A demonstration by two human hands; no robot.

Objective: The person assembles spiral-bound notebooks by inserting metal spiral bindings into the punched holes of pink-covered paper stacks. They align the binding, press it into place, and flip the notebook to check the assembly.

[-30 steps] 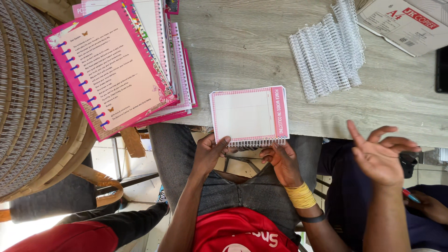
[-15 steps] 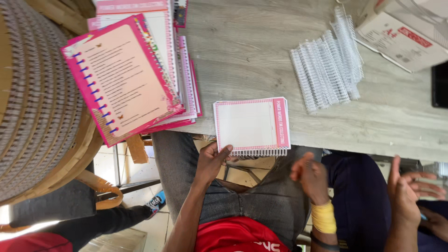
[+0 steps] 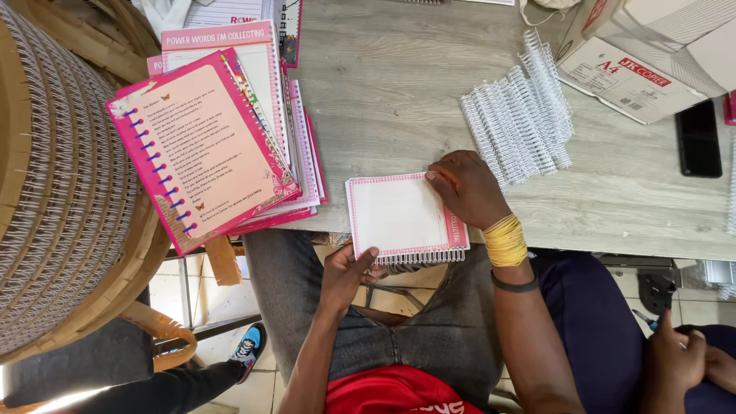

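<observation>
Head view showed the left hand (image 3: 349, 270) pinching the notebook's (image 3: 399, 215) spiral edge, the right hand (image 3: 468, 188) pressed flat on its pink margin.

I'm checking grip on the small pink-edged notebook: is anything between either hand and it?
Nothing visible is. The right hand rests directly on the notebook at its right edge, and the left hand touches its near edge by the wire spine. The wire coils lie apart, farther back.

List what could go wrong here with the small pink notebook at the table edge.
1. The small pink notebook overhangs the table edge, spiral side out; if the left hand or right hand lets go, it may tip onto the lap.
2. The stack of pink booklets also juts over the edge and could slide if bumped.
</observation>
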